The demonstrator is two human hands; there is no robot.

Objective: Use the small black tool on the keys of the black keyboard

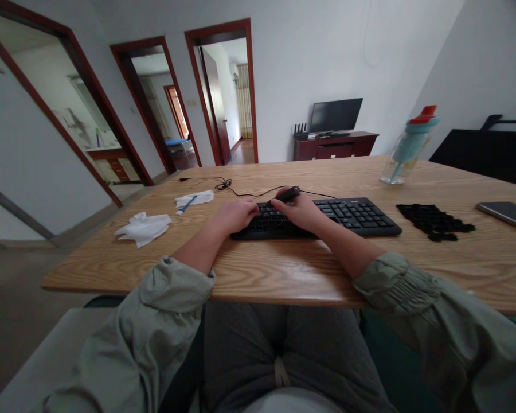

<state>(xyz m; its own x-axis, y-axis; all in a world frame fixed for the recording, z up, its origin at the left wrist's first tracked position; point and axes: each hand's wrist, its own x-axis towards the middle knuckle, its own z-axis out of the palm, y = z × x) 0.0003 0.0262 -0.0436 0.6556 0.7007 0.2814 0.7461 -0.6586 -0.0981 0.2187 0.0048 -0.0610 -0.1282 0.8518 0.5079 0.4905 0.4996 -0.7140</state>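
A black keyboard [348, 217] lies on the wooden table in front of me, its left part partly hidden by my hands. My right hand [303, 211] grips a thick black-handled tool [289, 194], tilted, with its thin end toward the upper left of the keyboard. I cannot tell what kind of tool it is. At the keyboard's left end is my left hand [237, 215], fingers curled together close to the keys; what they pinch, if anything, is hidden. Right of the keyboard lie many loose black keycaps [434, 219], spread in a flat patch.
On the table's left are a crumpled white tissue [144, 228] and a blue-handled brush-like stick [187, 205] on another tissue [202, 197]. A black cable [226, 184] runs behind the keyboard. A clear bottle [406, 152] with a red-topped lid and a phone [505, 213] are at right.
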